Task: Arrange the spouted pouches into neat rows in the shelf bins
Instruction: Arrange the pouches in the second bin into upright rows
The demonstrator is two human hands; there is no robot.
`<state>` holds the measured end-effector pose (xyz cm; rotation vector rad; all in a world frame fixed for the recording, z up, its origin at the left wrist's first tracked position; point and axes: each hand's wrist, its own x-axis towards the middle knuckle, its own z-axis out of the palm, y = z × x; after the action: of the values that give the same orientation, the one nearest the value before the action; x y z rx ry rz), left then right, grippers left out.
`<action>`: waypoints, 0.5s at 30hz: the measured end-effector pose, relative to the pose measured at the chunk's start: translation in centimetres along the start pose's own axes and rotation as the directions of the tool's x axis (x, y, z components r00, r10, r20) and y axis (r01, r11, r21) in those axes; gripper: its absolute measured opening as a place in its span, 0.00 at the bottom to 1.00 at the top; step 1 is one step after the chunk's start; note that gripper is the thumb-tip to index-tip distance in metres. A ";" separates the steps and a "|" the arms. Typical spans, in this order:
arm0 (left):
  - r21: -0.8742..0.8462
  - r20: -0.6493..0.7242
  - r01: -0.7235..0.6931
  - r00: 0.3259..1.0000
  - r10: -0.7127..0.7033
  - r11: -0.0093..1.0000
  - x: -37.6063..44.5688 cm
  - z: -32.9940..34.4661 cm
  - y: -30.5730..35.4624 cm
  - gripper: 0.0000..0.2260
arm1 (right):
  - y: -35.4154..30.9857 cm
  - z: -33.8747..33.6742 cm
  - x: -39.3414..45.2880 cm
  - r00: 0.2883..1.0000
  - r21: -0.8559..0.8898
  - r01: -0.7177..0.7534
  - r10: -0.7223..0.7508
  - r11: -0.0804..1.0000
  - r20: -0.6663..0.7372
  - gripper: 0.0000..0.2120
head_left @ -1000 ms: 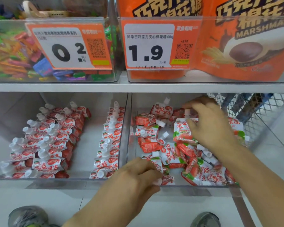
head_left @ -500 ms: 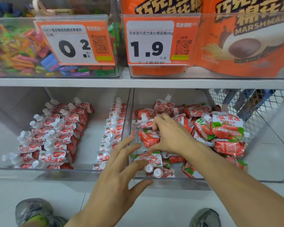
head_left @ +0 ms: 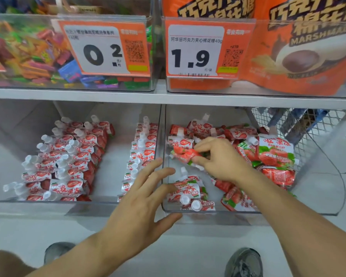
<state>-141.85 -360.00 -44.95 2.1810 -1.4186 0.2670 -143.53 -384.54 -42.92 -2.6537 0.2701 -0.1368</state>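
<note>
Right fingers: curled, pinching a red pouch between thumb and fingertips, held above the floor of the right bin.
Right hand: reaches in from 5 o'clock, over the middle of the right bin.
Left fingers: spread and straight, holding nothing.
Left hand: hovers in front of the divider between the two bins, fingertips pointing to 1 o'clock; whether they touch the wall cannot be told.
Held pouch: crumpled and tilted, at 9 o'clock from the right hand, just below a white pouch lying flat.
Loose pouches: jumbled in the right bin at 3 o'clock from the right hand, lying at mixed angles.
Front pouches: a few near the bin's front wall, caps toward 6 o'clock, at 7 o'clock from the right hand.
Left bin: clear plastic, holding two neat rows on its left side and a single row against its right wall, spouts mostly toward 11 or 12 o'clock.
Upper shelf: carries a bin of small sweets with a price tag reading 0.2, and orange marshmallow bags behind a tag reading 1.9.
Shoes: on the floor at 6 o'clock.
</note>
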 end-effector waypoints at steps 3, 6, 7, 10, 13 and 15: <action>-0.049 -0.011 0.053 0.998 -0.054 0.997 0.2 0.2 0.4 0.21 | -0.3 -2.9 -1.3 0.986 0.172 -0.141 0.154 0.975 -0.067 0.03; -0.051 -0.006 0.055 0.998 -0.056 0.997 0.2 0.1 0.6 0.23 | 0.5 -6.1 -3.0 0.932 0.202 -0.176 0.229 0.964 -0.281 0.05; -0.064 -0.012 0.056 0.998 -0.057 0.996 0.2 0.0 0.5 0.24 | 0.7 -7.0 -3.4 0.909 0.127 -0.183 0.217 0.975 -0.355 0.07; -0.123 -0.030 0.130 0.990 -0.135 0.984 0.4 -0.3 0.3 0.33 | 1.5 -7.3 -3.7 0.938 -0.167 -0.243 0.187 0.956 -0.292 0.09; -0.107 0.011 0.181 0.983 -0.181 0.978 0.5 -0.4 0.0 0.40 | 1.6 -5.3 -3.4 0.978 -0.458 -0.178 0.209 0.871 0.018 0.08; -0.111 0.015 0.173 0.985 -0.172 0.979 0.4 -0.3 -0.2 0.41 | 1.5 -4.2 -3.3 0.992 -0.440 -0.127 0.119 0.889 -0.048 0.07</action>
<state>-141.46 -360.14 -44.61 2.1964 -1.2075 0.1164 -147.59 -387.01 -40.09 -3.0768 0.5317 -0.0645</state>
